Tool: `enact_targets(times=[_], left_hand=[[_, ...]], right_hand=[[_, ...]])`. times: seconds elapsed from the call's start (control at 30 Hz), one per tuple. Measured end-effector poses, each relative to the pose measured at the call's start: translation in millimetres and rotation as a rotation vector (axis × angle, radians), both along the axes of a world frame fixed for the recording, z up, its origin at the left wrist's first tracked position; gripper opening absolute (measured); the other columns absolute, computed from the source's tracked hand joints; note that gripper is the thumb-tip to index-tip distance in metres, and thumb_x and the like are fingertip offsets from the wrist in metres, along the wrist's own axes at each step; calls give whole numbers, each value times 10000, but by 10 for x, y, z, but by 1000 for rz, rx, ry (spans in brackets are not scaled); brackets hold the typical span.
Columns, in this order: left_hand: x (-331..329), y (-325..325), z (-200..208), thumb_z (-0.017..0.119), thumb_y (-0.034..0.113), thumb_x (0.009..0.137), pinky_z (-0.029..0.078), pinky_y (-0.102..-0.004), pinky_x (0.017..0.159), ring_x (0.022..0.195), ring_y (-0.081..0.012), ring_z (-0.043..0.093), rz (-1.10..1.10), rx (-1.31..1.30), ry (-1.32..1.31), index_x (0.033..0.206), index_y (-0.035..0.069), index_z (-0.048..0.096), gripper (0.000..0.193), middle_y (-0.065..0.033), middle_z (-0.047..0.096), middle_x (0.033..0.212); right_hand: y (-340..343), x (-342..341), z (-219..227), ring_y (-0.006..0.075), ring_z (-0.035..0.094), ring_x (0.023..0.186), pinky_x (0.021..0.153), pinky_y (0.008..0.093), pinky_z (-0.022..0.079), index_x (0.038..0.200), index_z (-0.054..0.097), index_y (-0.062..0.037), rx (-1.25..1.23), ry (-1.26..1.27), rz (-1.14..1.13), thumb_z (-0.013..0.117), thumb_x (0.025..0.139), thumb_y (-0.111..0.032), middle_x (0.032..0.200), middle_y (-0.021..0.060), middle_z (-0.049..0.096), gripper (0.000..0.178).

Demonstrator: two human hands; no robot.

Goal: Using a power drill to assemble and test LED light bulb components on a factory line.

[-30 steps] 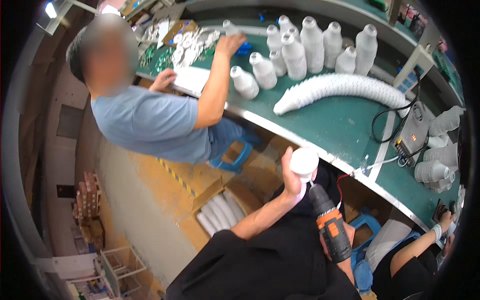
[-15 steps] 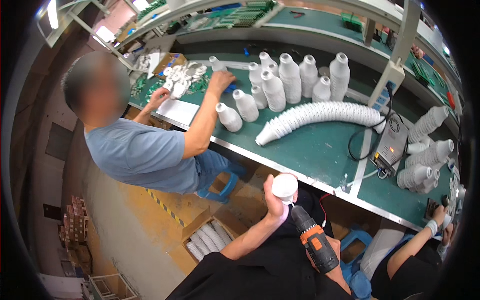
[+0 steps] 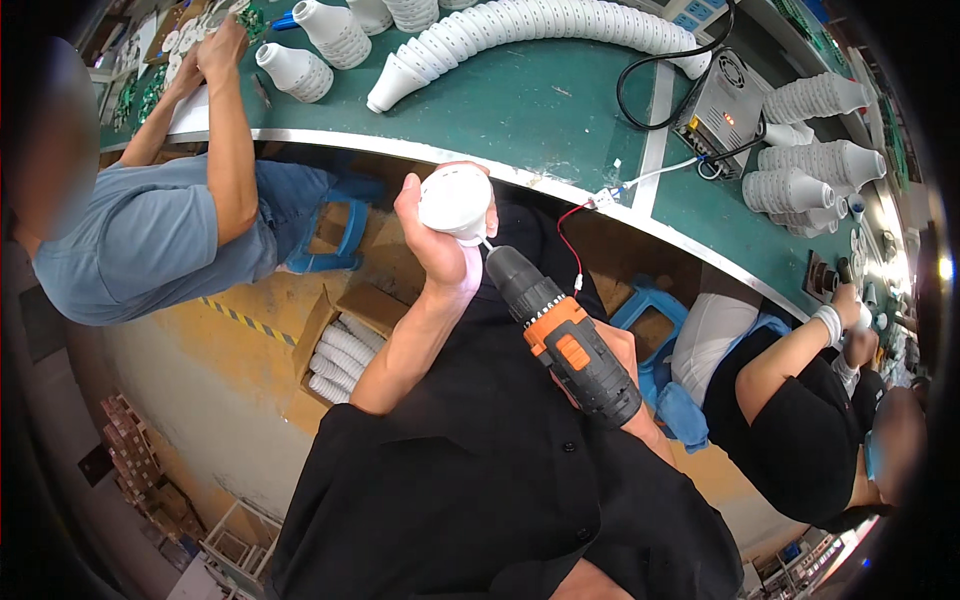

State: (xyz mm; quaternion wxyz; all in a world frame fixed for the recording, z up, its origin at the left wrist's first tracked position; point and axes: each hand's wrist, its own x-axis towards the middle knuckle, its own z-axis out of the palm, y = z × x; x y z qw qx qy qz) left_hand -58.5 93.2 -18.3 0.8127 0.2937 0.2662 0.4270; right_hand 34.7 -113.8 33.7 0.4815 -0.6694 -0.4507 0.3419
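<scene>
A white plastic cup-shaped housing (image 3: 455,208) sits in my left hand (image 3: 437,255), with the fingers and thumb closed around its sides. My right hand (image 3: 620,350) is wrapped round the grip of an orange and black cordless drill (image 3: 570,345), largely hidden behind the tool's body. The drill points up and to the left. Its thin bit (image 3: 487,243) reaches the lower edge of the housing; whether it touches cannot be made out. Both hands are in front of the bench edge, over my dark clothing.
On the green workbench (image 3: 520,120) lies a long curved stack of white housings (image 3: 540,30). A metal power supply (image 3: 722,105) with cables and more stacks (image 3: 820,165) stand rightward. One co-worker (image 3: 140,220) sits left, another (image 3: 790,420) right. A cardboard box (image 3: 345,350) holds stacked housings.
The view has turned downward, so the bench sits higher in it. The housing has tilted in my left hand, and the drill stays beside it. The left co-worker's hands have come together.
</scene>
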Motion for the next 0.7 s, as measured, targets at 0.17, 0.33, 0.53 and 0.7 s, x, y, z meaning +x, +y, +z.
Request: enact_targets(times=[0.17, 0.33, 0.53, 0.7], left_hand=[[1, -3, -1, 269, 523, 985, 433, -308, 486, 566, -198, 558, -21, 27, 11, 1004, -32, 611, 651, -126, 611, 756], [5, 10, -17, 267, 519, 985, 436, -309, 486, 564, -199, 557, -24, 18, -15, 1006, -36, 609, 652, -129, 610, 753], [11, 18, 4, 264, 517, 986, 437, -314, 487, 562, -201, 556, -32, 2, -10, 1010, -41, 608, 656, -134, 609, 750], [-7, 26, -12, 264, 514, 987, 436, -316, 489, 559, -203, 555, -58, 11, -33, 1013, -43, 609, 656, -137, 609, 753]], right_hand=[[-2, -4, 43, 200, 682, 630, 564, 287, 496, 871, 660, 7, -102, 108, -34, 760, 724, -27, 736, 78, 645, 181], [22, 11, -5, 232, 684, 640, 584, 297, 506, 881, 652, 11, -7, -13, -1, 754, 708, -20, 748, 91, 645, 203], [35, -4, -29, 263, 686, 654, 595, 306, 514, 896, 652, 13, 15, -34, -1, 747, 701, -15, 765, 105, 647, 219], [55, -16, 5, 263, 686, 654, 593, 306, 515, 892, 652, 9, 27, -34, -11, 748, 705, -17, 761, 101, 643, 212]])
